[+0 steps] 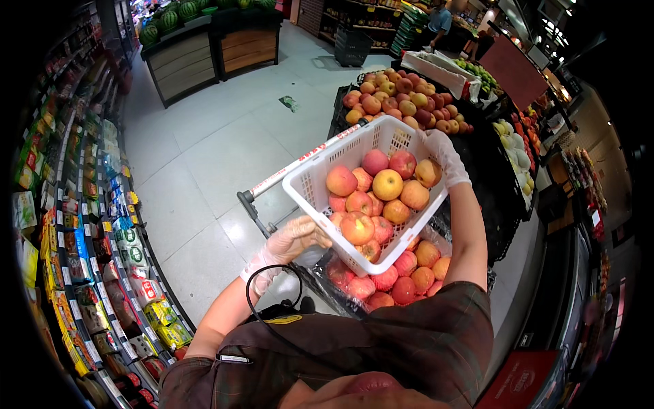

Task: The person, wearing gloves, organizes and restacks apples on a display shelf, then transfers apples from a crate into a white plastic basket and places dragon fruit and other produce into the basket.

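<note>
A white plastic basket [302,190] with slotted walls is held up before me, with several red and yellow apples [387,184] inside. My left hand [299,236], in a clear disposable glove, grips the basket's near left side. On the far right side, my gloved right hand [445,156] holds its rim; some of those fingers are hidden by the wall. Beneath the basket lie more apples [403,290] in a container lined with dark plastic film. Behind the basket runs a shopping cart's handle [301,157], bearing red writing.
Beyond the basket is a display heaped with apples [393,99]. Packaged-food shelves [102,245] curve along the left. Watermelons [168,21] top a wooden stand [184,64] at the back. A dark shopping basket [352,47] stands on the floor, and a person [438,23] is farther off.
</note>
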A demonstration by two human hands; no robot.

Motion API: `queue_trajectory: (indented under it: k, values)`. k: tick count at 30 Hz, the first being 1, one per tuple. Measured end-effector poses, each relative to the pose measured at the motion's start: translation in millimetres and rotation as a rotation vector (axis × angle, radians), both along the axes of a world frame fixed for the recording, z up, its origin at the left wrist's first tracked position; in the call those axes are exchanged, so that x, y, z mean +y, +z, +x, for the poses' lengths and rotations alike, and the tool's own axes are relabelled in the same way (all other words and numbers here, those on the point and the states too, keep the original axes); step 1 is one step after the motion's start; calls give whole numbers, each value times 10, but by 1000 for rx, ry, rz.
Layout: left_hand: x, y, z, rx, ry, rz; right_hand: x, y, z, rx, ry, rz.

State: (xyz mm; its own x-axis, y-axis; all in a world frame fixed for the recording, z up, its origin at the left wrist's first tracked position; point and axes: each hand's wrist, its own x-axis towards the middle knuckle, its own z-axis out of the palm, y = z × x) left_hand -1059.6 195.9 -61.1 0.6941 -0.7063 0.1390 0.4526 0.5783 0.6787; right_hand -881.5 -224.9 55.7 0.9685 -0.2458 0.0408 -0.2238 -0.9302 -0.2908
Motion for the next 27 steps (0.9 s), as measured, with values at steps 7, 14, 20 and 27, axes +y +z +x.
queue_trajectory:
  k: [7, 14, 20, 27]
  values:
    - [-174, -37, -22, -12, 50, 118, 88, 97, -141, -68, 94, -39]
    - [-188, 465, -179, -164, 129, 173, 11, 263, -591, -194, 32, 40]
    - [-95, 1028, -421, -223, 50, -28, -159, 801, -1839, -307, -112, 11]
    - [-195, 1151, -1118, -278, -337, -172, -17, 1333, -4055, -272, -505, -25]
